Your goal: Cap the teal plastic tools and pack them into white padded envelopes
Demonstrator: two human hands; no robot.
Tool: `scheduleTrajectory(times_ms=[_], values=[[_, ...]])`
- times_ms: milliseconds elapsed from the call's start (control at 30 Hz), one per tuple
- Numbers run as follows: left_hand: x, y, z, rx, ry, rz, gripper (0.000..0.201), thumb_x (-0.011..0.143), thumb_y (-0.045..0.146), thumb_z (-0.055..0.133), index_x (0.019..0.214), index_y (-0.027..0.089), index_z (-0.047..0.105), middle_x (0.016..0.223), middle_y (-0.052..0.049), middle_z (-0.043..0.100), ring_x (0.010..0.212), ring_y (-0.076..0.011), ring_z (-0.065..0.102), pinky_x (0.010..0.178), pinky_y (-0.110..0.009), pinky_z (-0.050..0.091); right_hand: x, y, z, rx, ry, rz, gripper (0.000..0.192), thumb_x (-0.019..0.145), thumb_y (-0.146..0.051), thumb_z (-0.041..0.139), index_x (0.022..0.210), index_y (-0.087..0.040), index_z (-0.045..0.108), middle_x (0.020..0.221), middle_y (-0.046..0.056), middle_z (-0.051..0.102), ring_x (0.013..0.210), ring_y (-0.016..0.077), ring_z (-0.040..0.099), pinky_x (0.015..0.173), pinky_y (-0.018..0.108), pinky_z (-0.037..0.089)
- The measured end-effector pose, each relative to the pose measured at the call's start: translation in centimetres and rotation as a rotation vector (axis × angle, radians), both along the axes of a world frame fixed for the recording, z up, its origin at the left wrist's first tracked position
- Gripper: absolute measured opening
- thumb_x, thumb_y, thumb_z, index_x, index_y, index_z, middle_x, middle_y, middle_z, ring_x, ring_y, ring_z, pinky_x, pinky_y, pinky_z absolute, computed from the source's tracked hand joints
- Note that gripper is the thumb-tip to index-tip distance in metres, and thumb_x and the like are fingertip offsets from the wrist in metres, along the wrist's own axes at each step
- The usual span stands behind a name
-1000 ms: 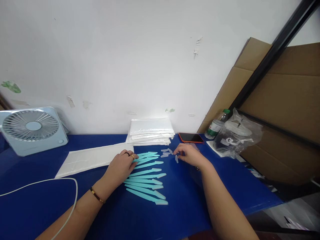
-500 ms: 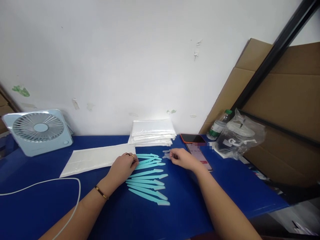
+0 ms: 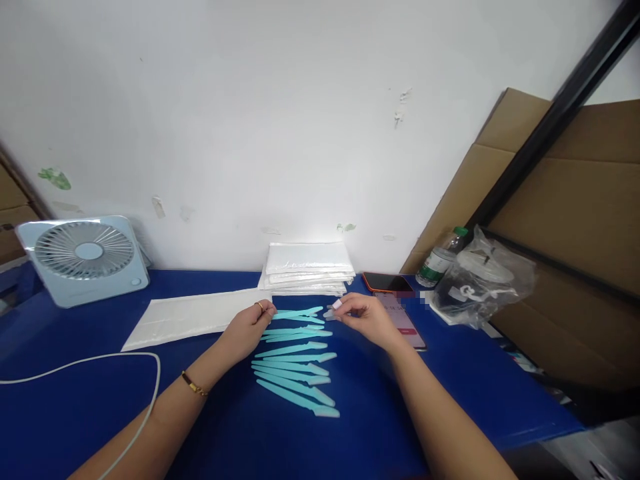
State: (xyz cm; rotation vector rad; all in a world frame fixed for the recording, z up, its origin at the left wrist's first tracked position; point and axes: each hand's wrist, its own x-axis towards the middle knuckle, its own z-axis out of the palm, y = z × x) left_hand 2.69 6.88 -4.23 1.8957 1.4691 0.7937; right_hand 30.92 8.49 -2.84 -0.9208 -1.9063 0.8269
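Observation:
Several turquoise eyebrow razors [image 3: 290, 367] lie fanned out on the blue table, blades toward the right. My left hand [image 3: 250, 325] is closed at the far end of the fan, pinching the handle ends of two crossed eyebrow razors [image 3: 303, 312]. Between thumb and forefinger, my right hand [image 3: 369, 319] holds a small clear blade cap [image 3: 337, 305], just right of those razors' tips. Another clear cap [image 3: 329, 313] shows beside its fingertips; whether it touches the hand I cannot tell.
White padded mailers [image 3: 307, 260] are stacked by the wall, with one flat mailer [image 3: 185, 319] to the left. Two phones [image 3: 387, 283], a bottle [image 3: 440, 261] and a bagged container [image 3: 480, 280] stand right. A fan [image 3: 87, 257] and white cable [image 3: 157, 373] are left.
My left hand has drawn two razors slightly away from the others at the far end. My right hand has lifted a clear cap, now tilted up in its fingers.

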Motion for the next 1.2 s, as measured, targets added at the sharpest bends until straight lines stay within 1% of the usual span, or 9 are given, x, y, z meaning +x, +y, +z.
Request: scheduleTrajectory(times_ms=[200,467,600,733,800,867,967,1100,1200], values=[[0.0,-0.2,0.2,-0.002,-0.048,-0.025,0.03,0.086,0.047,0.034,0.079,0.021,0.049,0.067,0.004,0.045,0.066,-0.0138,0.043,0.065,-0.026,0.036,-0.4,-0.2,0.4,0.01,0.035,0.012,0.009,0.073,-0.026,0.066,0.077,-0.02,0.072,0.086,0.007,0.066,0.079,0.0181,0.063,0.07,0.031,0.05],[0.3,-0.5,0.5,0.0,-0.059,-0.063,0.031,0.084,0.047,0.035,0.078,0.02,0.049,0.064,0.004,0.043,0.063,-0.013,0.041,0.062,-0.025,0.036,-1.0,-0.3,0.0,-0.03,0.054,0.053,0.006,0.073,-0.023,0.067,0.075,-0.019,0.071,0.086,0.007,0.066,0.081,0.0179,0.063,0.071,0.03,0.05],[0.5,-0.8,0.6,-0.018,-0.025,-0.118,0.032,0.086,0.047,0.033,0.076,0.02,0.048,0.065,0.004,0.042,0.063,-0.0125,0.039,0.061,-0.024,0.036,-1.7,-1.0,0.0,-0.073,0.013,0.096,0.005,0.071,-0.021,0.068,0.073,-0.018,0.071,0.084,0.006,0.066,0.079,0.0168,0.062,0.069,0.028,0.049],[0.5,-1.5,1.0,-0.099,0.056,-0.236,0.032,0.084,0.047,0.036,0.076,0.019,0.05,0.066,0.004,0.046,0.062,-0.0121,0.04,0.059,-0.023,0.035,-0.9,-1.1,0.7,-0.135,-0.081,0.197,0.013,0.068,-0.027,0.072,0.077,-0.018,0.07,0.083,0.005,0.066,0.076,0.0166,0.062,0.066,0.027,0.049],[0.6,-2.0,1.5,-0.142,0.115,-0.291,0.031,0.084,0.046,0.038,0.076,0.02,0.053,0.067,0.003,0.05,0.061,-0.0124,0.042,0.057,-0.023,0.034,0.1,-0.7,1.0,-0.106,-0.146,0.146,0.016,0.069,-0.029,0.07,0.081,-0.018,0.07,0.085,0.006,0.066,0.078,0.0168,0.061,0.066,0.027,0.049],[0.9,-2.6,2.0,-0.147,0.162,-0.306,0.031,0.084,0.044,0.038,0.076,0.02,0.056,0.07,0.002,0.054,0.063,-0.0134,0.046,0.058,-0.024,0.035,1.0,-0.1,0.8,-0.027,-0.227,0.005,0.013,0.075,-0.028,0.064,0.083,-0.019,0.069,0.087,0.006,0.065,0.078,0.0164,0.061,0.066,0.027,0.047],[1.3,-3.0,2.4,-0.094,0.227,-0.295,0.028,0.083,0.041,0.042,0.075,0.02,0.059,0.077,-0.001,0.06,0.071,-0.0161,0.052,0.063,-0.026,0.039,1.6,0.8,-0.1,0.07,-0.387,-0.126,0.011,0.079,-0.022,0.058,0.081,-0.02,0.069,0.086,0.005,0.063,0.075,0.0147,0.059,0.065,0.026,0.046],[1.5,-2.4,1.6,0.111,0.374,-0.206,0.022,0.081,0.035,0.047,0.087,0.021,0.062,0.091,-0.005,0.062,0.092,-0.0218,0.052,0.079,-0.032,0.04,0.9,1.4,-1.5,0.137,-0.566,-0.118,0.012,0.076,-0.02,0.061,0.085,-0.021,0.068,0.089,0.003,0.061,0.073,0.0136,0.058,0.067,0.025,0.045],[1.4,-1.5,0.5,0.206,0.493,-0.111,0.021,0.082,0.03,0.047,0.094,0.022,0.062,0.098,-0.007,0.06,0.099,-0.0232,0.049,0.083,-0.034,0.039,0.1,1.3,-1.8,0.18,-0.655,-0.11,0.009,0.076,-0.018,0.059,0.081,-0.019,0.066,0.087,0.004,0.06,0.078,0.0147,0.059,0.068,0.024,0.044]])
